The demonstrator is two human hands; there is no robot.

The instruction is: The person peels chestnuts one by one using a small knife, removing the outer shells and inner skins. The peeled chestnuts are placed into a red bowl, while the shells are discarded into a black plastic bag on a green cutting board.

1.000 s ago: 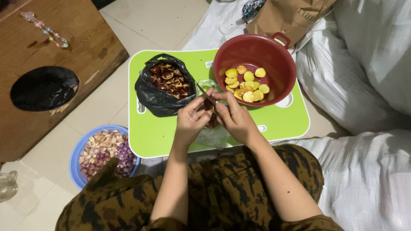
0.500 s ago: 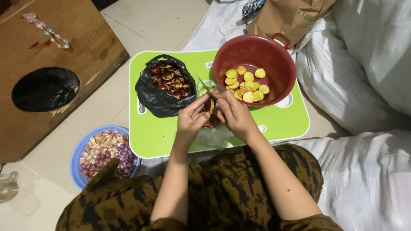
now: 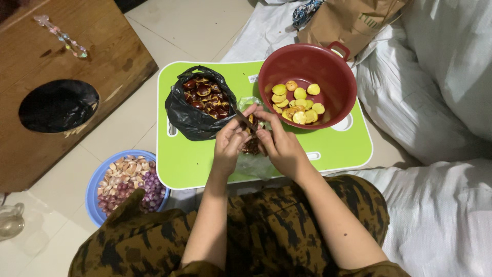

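Note:
Both of my hands meet over the green lap table. My left hand pinches a partly peeled chestnut at its fingertips. My right hand grips a small knife whose thin blade pokes out up-left past the nut. Just left of the hands stands a black plastic bag full of dark brown chestnuts. To the right is a red bowl holding several peeled yellow kernels. Brown shell scraps lie on clear plastic under my hands.
On the tiled floor to the left sits a blue bowl of garlic and shallots. A wooden board with a black round patch lies far left. White sacks and a brown paper bag crowd the right and back.
My hands have drawn a little closer together and shifted slightly down over the shell scraps. The knife blade now sticks out less. The view has drifted slightly.

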